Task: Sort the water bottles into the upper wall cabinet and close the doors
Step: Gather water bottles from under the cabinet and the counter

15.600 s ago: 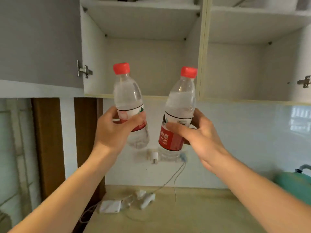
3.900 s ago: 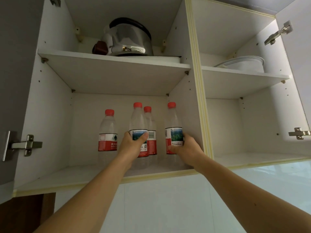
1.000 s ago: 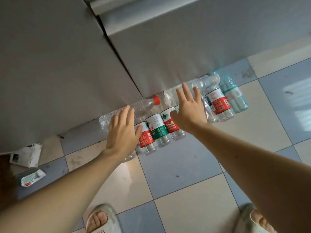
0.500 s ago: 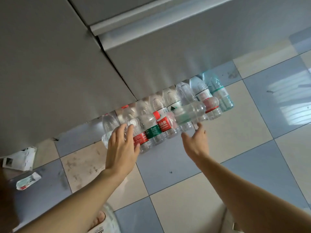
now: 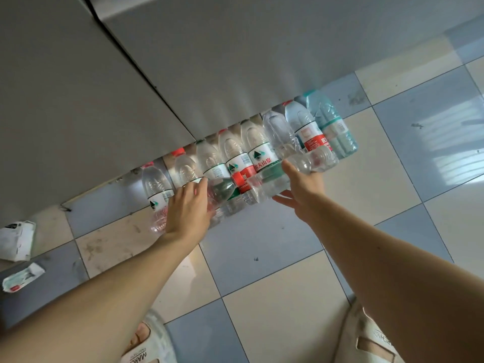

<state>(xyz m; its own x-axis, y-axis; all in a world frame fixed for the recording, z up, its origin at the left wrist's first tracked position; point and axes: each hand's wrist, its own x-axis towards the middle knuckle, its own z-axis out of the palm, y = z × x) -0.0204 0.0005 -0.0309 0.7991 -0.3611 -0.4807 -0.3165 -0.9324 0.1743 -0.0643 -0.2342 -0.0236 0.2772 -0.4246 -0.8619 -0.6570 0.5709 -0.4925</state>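
Several clear water bottles (image 5: pixel 262 150) with red, green and white labels stand in a row on the tiled floor against the grey lower cabinet. A teal-tinted bottle (image 5: pixel 334 127) ends the row on the right. My left hand (image 5: pixel 187 210) grips a tilted bottle with a dark green label (image 5: pixel 222 188) at the row's left part. My right hand (image 5: pixel 303 189) holds another clear bottle (image 5: pixel 314 159) lying sideways in front of the row, thumb above and fingers below. The upper wall cabinet is out of view.
Grey lower cabinet doors (image 5: pixel 235 61) fill the top of the view. Crumpled paper packets (image 5: pixel 15 242) lie on the floor at the left. My feet in light slippers (image 5: pixel 149 344) stand on the blue and cream tiles below.
Both hands have closed on bottles from the floor row. The right hand's bottle now lies sideways in its grasp, and the left hand has tipped one out of the row.
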